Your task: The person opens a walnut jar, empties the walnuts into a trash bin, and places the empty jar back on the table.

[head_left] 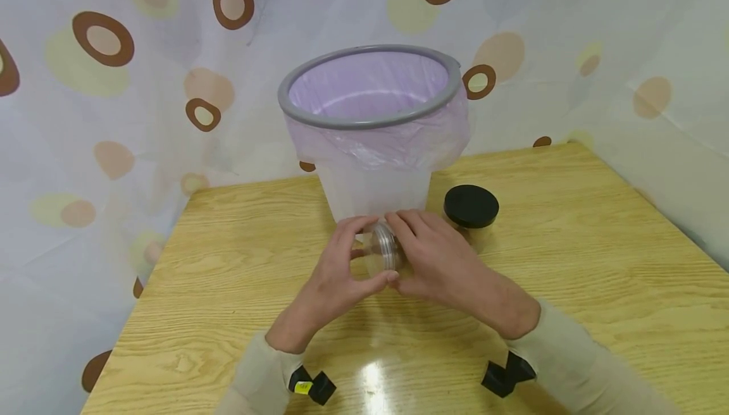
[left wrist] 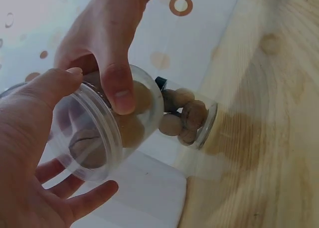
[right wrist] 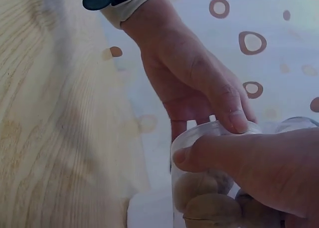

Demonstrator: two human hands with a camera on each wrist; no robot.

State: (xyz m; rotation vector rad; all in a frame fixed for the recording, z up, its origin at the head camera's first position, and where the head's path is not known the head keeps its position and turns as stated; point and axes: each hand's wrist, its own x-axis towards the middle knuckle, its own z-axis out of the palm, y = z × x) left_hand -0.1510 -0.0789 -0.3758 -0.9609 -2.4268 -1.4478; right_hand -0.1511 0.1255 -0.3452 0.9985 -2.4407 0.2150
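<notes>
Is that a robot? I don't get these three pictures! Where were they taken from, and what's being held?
No robot here, just a person's bare left hand and right hand. The big picture comes from a camera worn on the head, looking forward and down. The other two come from cameras on the wrists, one each, so things look closer and tilted. Both hands hold a clear jar with walnut-like balls inside. On the wooden table stand a bin lined with a purple bag, and a black-lidded jar with more balls inside.
</notes>
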